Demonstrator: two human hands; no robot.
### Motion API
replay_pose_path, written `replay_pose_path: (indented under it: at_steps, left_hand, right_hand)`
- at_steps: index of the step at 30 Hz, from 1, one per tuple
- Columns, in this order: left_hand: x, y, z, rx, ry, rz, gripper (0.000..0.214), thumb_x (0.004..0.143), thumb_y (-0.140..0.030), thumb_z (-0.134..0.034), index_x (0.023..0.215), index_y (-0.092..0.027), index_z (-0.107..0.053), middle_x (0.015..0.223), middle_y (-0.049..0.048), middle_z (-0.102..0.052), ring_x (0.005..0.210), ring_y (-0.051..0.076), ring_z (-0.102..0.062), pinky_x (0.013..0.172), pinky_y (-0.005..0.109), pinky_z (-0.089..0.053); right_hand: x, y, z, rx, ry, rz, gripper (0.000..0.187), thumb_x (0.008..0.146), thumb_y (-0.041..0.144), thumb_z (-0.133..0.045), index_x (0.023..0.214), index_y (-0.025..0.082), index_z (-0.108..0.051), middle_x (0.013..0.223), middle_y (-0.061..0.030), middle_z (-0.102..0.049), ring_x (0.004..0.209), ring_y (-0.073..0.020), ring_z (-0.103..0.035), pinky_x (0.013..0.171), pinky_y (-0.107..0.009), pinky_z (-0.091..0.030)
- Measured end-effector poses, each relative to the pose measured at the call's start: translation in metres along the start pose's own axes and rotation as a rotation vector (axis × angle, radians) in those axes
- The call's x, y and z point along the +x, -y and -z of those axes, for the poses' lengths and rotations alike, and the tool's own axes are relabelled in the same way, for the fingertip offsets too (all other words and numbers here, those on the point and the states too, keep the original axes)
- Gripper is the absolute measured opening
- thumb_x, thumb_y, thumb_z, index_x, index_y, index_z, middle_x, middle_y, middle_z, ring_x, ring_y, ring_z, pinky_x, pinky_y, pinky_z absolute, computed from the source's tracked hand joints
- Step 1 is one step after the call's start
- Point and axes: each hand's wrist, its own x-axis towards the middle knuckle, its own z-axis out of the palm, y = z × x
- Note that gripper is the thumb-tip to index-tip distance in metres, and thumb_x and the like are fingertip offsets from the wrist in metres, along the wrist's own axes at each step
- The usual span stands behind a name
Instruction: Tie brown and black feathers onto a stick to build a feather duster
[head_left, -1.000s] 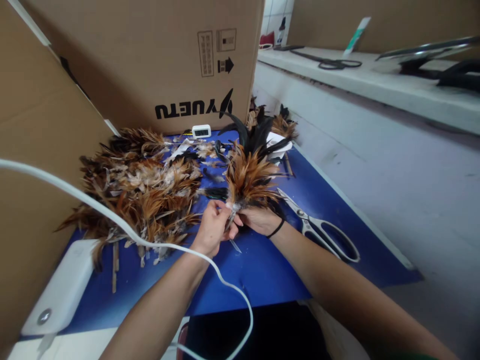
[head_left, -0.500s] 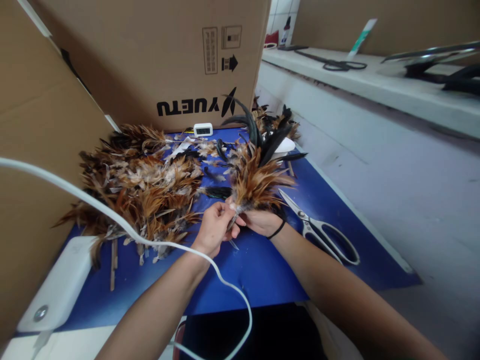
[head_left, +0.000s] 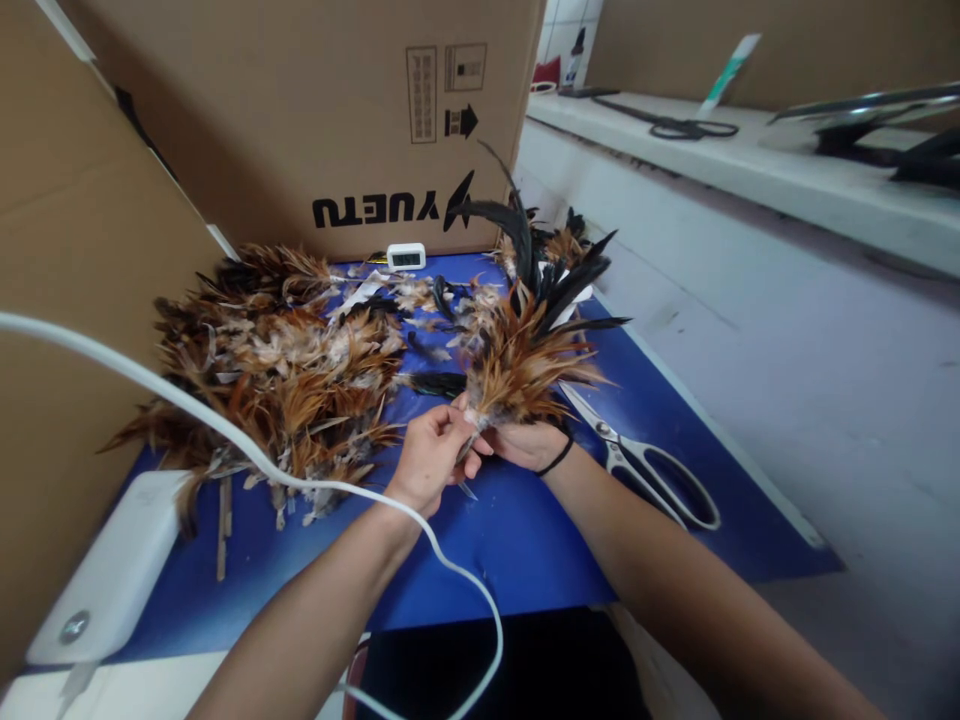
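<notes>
A bunch of brown and black feathers [head_left: 517,360] stands tilted up from my two hands, its pale fluffy base between them. My left hand [head_left: 435,450] pinches that base between thumb and fingers. Wrapped round the bunch from the right is my right hand [head_left: 525,442], its fingers partly hidden under the feathers and behind my left hand. A dark feather [head_left: 437,385] lies on the blue mat just beyond my left hand. Silver scissors [head_left: 637,455] with white and black handles rest on the mat, right of my right wrist.
A large pile of brown feathers [head_left: 292,370] covers the mat's left side. A small digital display [head_left: 406,257] stands against the cardboard box [head_left: 300,110]. The white power bank [head_left: 112,570] lies front left. A white cable [head_left: 247,447] loops across, before my left forearm. The ledge [head_left: 810,160] runs along the right.
The feather bunch has turned slightly, its tips swinging up and to the right. Both hands keep their hold in nearly the same place.
</notes>
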Motion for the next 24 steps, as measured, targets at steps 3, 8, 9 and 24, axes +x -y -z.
replay_pose_path:
  at_steps: [3, 8, 9, 24]
  left_hand:
    - [0.000, 0.001, 0.000, 0.000, -0.003, -0.014, 0.036, 0.069, -0.046, -0.067, 0.069, -0.015, -0.048, 0.059, 0.0019, -0.063, 0.033, 0.005, -0.044, 0.028, 0.014, -0.018]
    - [0.003, 0.003, 0.003, 0.018, -0.023, -0.039, 0.034, 0.070, -0.044, -0.066, 0.068, -0.016, -0.048, 0.060, 0.0023, -0.063, 0.034, 0.005, -0.045, 0.028, 0.014, -0.019]
    - [0.003, 0.003, 0.003, 0.027, -0.031, -0.044, 0.034, 0.071, -0.044, -0.066, 0.068, -0.016, -0.048, 0.060, 0.0023, -0.063, 0.034, 0.005, -0.044, 0.028, 0.014, -0.019]
    - [0.004, 0.007, 0.002, 0.151, -0.056, -0.129, 0.035, 0.071, -0.046, -0.065, 0.069, -0.015, -0.049, 0.057, 0.0011, -0.061, 0.035, 0.006, -0.047, 0.034, 0.016, -0.029]
  right_hand:
    - [0.000, 0.002, -0.001, -0.007, -0.003, -0.002, 0.034, 0.068, 0.052, -0.066, 0.075, 0.020, -0.059, 0.041, 0.0080, -0.043, 0.040, -0.0099, -0.042, 0.048, -0.023, -0.040]
    - [-0.015, 0.009, 0.000, -0.168, -0.121, -0.044, 0.033, 0.070, 0.050, -0.064, 0.066, 0.018, -0.058, 0.052, 0.0021, -0.052, 0.056, -0.0131, -0.053, 0.055, -0.026, -0.044]
    - [-0.024, 0.011, 0.000, -0.231, -0.156, -0.044, 0.030, 0.071, 0.047, -0.064, 0.066, 0.018, -0.058, 0.056, 0.0002, -0.055, 0.058, -0.0141, -0.055, 0.055, -0.026, -0.044]
    - [-0.020, 0.100, -0.049, -2.012, 0.089, 0.395, 0.013, 0.086, 0.019, -0.054, 0.084, 0.015, -0.067, 0.093, -0.0099, -0.066, 0.095, -0.0236, -0.049, 0.073, -0.034, -0.029]
